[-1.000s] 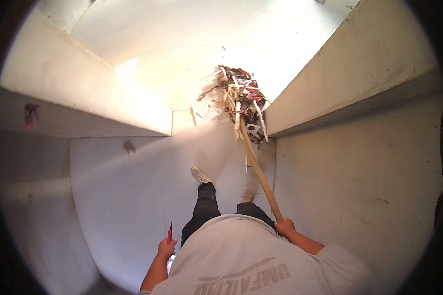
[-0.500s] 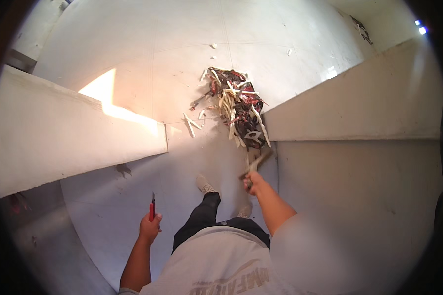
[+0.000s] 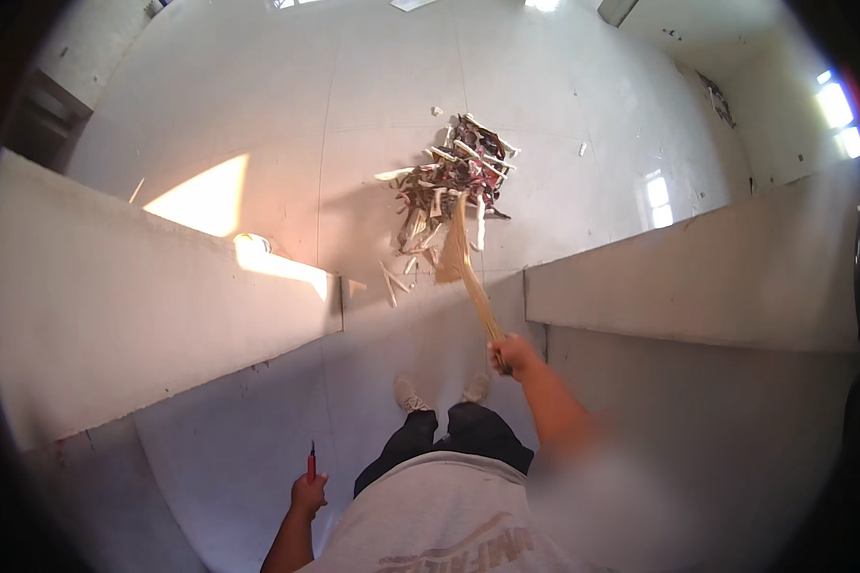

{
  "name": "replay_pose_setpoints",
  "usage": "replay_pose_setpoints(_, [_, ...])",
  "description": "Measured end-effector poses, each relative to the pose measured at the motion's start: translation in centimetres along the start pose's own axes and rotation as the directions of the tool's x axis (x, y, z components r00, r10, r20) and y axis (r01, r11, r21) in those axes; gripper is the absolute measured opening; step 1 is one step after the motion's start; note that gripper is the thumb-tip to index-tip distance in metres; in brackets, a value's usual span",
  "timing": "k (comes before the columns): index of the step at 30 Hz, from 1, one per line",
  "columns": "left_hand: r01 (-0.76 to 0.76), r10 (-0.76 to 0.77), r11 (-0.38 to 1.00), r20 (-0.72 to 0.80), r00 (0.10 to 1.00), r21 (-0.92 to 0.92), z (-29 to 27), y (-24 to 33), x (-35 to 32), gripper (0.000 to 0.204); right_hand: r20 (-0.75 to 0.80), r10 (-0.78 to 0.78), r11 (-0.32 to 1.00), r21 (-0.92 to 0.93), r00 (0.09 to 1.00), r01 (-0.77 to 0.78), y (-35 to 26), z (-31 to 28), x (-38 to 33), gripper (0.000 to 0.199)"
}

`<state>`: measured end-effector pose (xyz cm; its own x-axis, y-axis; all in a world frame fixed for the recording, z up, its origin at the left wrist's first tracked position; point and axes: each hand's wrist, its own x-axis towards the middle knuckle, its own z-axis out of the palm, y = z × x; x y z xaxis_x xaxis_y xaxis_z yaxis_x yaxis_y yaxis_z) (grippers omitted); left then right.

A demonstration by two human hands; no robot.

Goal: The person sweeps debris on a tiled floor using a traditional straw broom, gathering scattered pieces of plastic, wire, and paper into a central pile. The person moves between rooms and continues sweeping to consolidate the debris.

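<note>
My left hand point(image 3: 309, 497), low at the left, is closed around a red utility knife point(image 3: 311, 466), its thin blade pointing up and away from me. My right hand point(image 3: 518, 355) is closed on the near end of a long tan strip point(image 3: 480, 301); I cannot tell its material. The strip stretches forward and bends back on itself at the far end, overlapping the near edge of a scrap pile point(image 3: 463, 167) in view. Whether it touches the pile is unclear. Dark, reddish and white strips make up the pile, tangled on the floor.
Low pale walls stand on the left point(image 3: 162, 277) and right point(image 3: 688, 272), with a gap between them. The pile lies just beyond this gap. A few white scraps point(image 3: 392, 285) lie at its near left. My shoes point(image 3: 411, 393) stand on the smooth floor.
My right hand has swung the tan strip out toward the pile, and it now extends at length. My left hand sits lower in view, still gripping the knife. Both feet now show side by side.
</note>
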<state>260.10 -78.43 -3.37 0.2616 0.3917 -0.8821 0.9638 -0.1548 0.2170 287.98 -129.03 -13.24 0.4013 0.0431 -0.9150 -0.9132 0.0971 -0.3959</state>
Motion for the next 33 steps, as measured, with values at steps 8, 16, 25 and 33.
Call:
replay_pose_setpoints(8, [0.068,-0.065,0.986,-0.025,0.998,0.153,5.3,11.3,-3.9,0.026,-0.273,-0.154,0.986,0.017,0.950,0.165,-8.3,-6.5,-4.0,0.058])
replay_pose_setpoints(16, [-0.009,0.010,0.997,-0.013,1.000,0.078,12.1,24.7,-3.0,0.028,-0.485,-0.157,0.983,-0.162,0.861,0.089,-25.0,-14.8,23.0,0.013])
replay_pose_setpoints(25, [-0.038,0.040,0.990,-0.011,0.999,0.138,15.0,29.0,-4.4,0.035,-0.353,-0.252,0.784,-0.620,0.901,-0.024,-37.9,-3.2,30.4,0.015])
replay_pose_setpoints(33, [0.303,-0.304,0.953,-0.025,0.952,-0.010,12.0,21.6,-4.0,0.040,0.164,-0.274,0.709,-0.631,0.948,0.314,-37.0,24.1,28.1,0.041])
